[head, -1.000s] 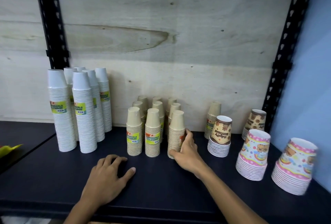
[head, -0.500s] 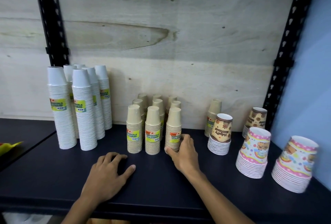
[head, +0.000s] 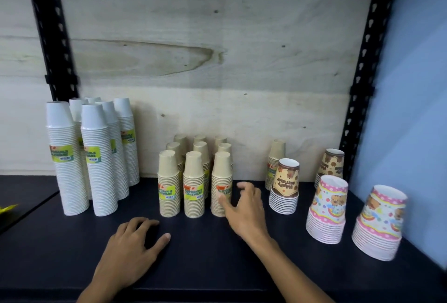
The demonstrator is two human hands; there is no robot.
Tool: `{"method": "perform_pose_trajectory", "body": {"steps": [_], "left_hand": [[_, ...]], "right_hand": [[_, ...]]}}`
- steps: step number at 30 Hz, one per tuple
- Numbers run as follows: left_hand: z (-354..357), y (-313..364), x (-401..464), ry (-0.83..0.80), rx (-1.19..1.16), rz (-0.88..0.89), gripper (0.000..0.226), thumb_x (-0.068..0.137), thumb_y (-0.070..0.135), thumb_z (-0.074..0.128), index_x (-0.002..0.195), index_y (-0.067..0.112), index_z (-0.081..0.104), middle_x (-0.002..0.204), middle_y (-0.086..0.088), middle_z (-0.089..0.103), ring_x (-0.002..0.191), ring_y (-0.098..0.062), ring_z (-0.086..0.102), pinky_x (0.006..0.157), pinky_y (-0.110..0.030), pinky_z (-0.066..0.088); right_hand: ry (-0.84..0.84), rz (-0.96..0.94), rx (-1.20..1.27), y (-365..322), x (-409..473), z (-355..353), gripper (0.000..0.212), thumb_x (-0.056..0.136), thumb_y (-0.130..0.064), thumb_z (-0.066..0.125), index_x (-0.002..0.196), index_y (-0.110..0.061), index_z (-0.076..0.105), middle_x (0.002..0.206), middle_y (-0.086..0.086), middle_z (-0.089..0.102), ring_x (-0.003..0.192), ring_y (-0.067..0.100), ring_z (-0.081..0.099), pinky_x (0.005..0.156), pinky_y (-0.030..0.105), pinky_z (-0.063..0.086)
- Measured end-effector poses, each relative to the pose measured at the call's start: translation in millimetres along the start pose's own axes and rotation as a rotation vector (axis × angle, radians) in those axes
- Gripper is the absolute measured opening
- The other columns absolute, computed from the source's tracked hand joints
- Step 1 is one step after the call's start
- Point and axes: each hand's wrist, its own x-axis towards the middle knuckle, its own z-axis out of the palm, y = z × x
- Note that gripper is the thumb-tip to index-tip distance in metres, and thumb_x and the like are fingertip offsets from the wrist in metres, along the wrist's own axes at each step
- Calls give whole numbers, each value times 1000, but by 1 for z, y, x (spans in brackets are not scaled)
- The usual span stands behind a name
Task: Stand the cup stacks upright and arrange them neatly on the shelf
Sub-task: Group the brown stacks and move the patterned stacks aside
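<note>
My right hand is spread open and grips nothing; its thumb tip touches the lower side of the nearest tan stack, the other fingers curled loosely just right of it, apart from its wall. My left hand lies palm down on the shelf, fingers slightly parted, holding nothing, near and in front of the tan group.

Step in hand, as I judge it: final alignment of the front-right tan stack, which stands upright, mouth down, base up, long axis vertical, label facing me. It sits just right of two like stacks, with six more behind them, three rows of three.

Beyond my fingers to the right: a lone tan stack at the back wall, apart from the group, then a brown printed stack and another, and two pink printed stacks, all short, mouth down, the front ones leaning a little. Well left of my left hand stand the tall white stacks, upright and close-packed.

Next move, in my judgement: a light nudge leftward to even the gap, then a reach for the lone tan stack; low contact near the base is called for, since tall narrow stacks tip easily.
</note>
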Motion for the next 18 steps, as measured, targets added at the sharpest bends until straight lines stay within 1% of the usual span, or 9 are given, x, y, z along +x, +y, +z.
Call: {"method": "perform_pose_trajectory", "body": {"steps": [2,4,5,7,9,12,15,18], "left_hand": [[0,0,1,10,1,1,58,85,73,39,132,41,48,139,17,40,132,-10,35,106,-30,34],[1,1,2,14,3,4,57,85,73,40,132,41,48,139,17,41,132,-10,36,106,-30,35],[1,1,3,13,3,4,57,85,72,40,132,41,48,139,16,41,131,-11,36,106,-30,34],[1,1,3,14,3,1,57,85,72,40,131,41,49,138,15,42,131,-12,37,107,-31,35],[1,1,4,14,10,-4,57,84,73,40,131,41,49,138,14,42,130,-13,37,107,-31,35],[0,1,5,5,13,-11,57,84,73,39,131,42,48,137,14,41,131,-13,36,107,-32,34],[0,2,5,-6,17,-20,56,85,73,39,130,42,47,138,14,40,131,-13,35,108,-33,34],[0,2,4,-2,17,-18,56,85,73,39,131,43,47,137,15,40,131,-12,35,107,-33,33]], "right_hand": [[185,-113,-72,-10,17,-27,48,88,-51,63,123,-20,50,125,2,50,118,21,49,99,33,41],[339,-155,-170,-22,48,-57,40,89,-46,61,119,-20,55,123,7,53,118,27,48,98,39,38],[382,-143,-232,-27,66,-71,39,89,-44,61,119,-20,56,124,9,53,119,31,48,98,41,38],[407,-89,-402,-29,101,-94,42,89,-44,59,122,-17,56,128,14,53,121,36,46,97,45,36],[339,-7,-595,-25,129,-107,47,89,-44,58,124,-13,55,129,18,53,121,37,45,96,46,34],[145,108,-793,-17,152,-113,53,90,-46,56,128,-11,49,133,18,51,124,37,43,99,45,30],[13,146,-871,-10,162,-110,49,90,-44,55,127,-14,49,129,14,55,123,34,45,100,46,27],[-10,164,-845,-4,169,-106,43,89,-36,57,125,-15,47,119,11,61,116,33,52,99,46,27]]}}
